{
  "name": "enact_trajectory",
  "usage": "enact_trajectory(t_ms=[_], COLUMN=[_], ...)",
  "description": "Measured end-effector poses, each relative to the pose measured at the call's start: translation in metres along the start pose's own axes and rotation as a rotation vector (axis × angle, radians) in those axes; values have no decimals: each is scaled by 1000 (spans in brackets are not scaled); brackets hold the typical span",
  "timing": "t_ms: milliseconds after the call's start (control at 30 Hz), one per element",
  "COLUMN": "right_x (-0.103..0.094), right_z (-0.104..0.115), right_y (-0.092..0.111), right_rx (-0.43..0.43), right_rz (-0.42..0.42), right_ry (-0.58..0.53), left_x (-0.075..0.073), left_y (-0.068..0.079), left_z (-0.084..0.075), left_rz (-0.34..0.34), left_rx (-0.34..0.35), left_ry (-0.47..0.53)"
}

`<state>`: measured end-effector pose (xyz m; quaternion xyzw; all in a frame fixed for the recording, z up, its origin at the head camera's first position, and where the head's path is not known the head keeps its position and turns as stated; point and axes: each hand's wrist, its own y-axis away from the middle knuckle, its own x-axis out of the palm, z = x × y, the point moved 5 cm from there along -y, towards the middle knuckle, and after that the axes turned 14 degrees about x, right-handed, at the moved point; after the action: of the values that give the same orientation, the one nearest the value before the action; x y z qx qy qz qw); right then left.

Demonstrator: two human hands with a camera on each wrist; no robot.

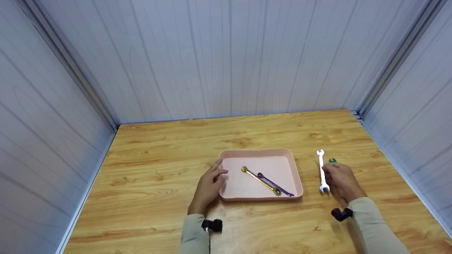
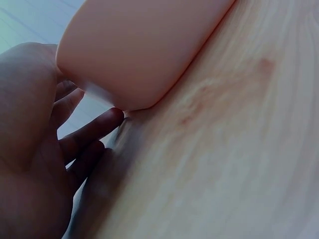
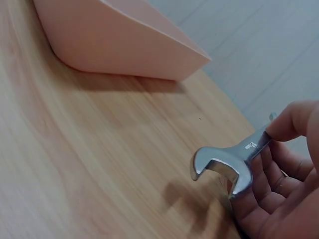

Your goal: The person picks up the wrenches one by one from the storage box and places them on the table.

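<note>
My right hand (image 1: 340,178) pinches a silver double open-end wrench (image 1: 321,169) between thumb and fingers, right of the tray. In the right wrist view, one open end of the wrench (image 3: 224,167) points toward the camera, over the table. The green end of another wrench (image 1: 332,160) shows just past my right hand, which hides the rest. My left hand (image 1: 208,187) holds the left wall of a pink tray (image 1: 261,152), with fingertips over its rim and others against the outer lower corner. Inside lie a gold wrench (image 1: 259,179) and a purple wrench (image 1: 277,185), close together and slanted.
The tray stands on a wood-grain table (image 1: 152,169). Pale panel walls (image 1: 226,60) enclose the table at the back and both sides. A small black device (image 1: 212,225) is strapped at the left wrist, another device (image 1: 342,214) at the right.
</note>
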<state>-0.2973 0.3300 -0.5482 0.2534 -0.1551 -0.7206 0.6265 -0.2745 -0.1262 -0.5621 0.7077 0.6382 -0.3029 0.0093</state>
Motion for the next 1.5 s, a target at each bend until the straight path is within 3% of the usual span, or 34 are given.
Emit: enact_trajectory(t_ms=[333, 567, 1100, 1500], right_x=[-5, -8, -9, -15], right_z=[-2, 0, -1, 2], right_y=[-3, -3, -2, 2], right_rx=[-20, -63, -34, -89], right_rz=[-58, -83, -85, -104], right_ry=[126, 185, 321, 442], left_x=[0, 1, 0, 1], left_y=[-1, -1, 0, -1], left_z=[-2, 1, -1, 1], left_rz=[5, 2, -6, 5], left_rx=[61, 38, 16, 20], left_ry=[30, 34, 35, 17])
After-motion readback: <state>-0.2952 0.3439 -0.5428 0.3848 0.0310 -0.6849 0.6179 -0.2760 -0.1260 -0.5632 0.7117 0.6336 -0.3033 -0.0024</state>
